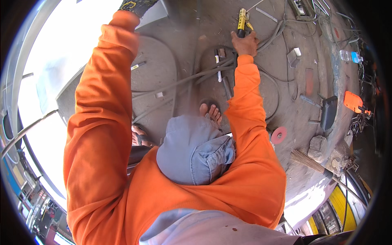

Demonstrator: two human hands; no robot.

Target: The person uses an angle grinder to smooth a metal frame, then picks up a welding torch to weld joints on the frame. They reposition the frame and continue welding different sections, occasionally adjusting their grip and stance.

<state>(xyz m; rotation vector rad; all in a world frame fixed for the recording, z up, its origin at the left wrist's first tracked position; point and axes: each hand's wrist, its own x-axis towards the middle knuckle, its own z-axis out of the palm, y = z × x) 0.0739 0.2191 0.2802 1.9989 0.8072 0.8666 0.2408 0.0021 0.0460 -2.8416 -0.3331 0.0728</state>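
The yellow-and-black electrode holder (pixel 242 19) was gripped by its black handle in the bare right hand (pixel 246 43), the nearer one. The key relation was judged to be its long axis, aimed towards twelve o'clock, with a thin rod (pixel 255 6) angled from its head towards two. The holder's head lay just beyond the grip; the gloved left hand (pixel 139 5) was cut off at nine o'clock, its grip impossible to tell.

Head-worn fisheye view, facing down, close above
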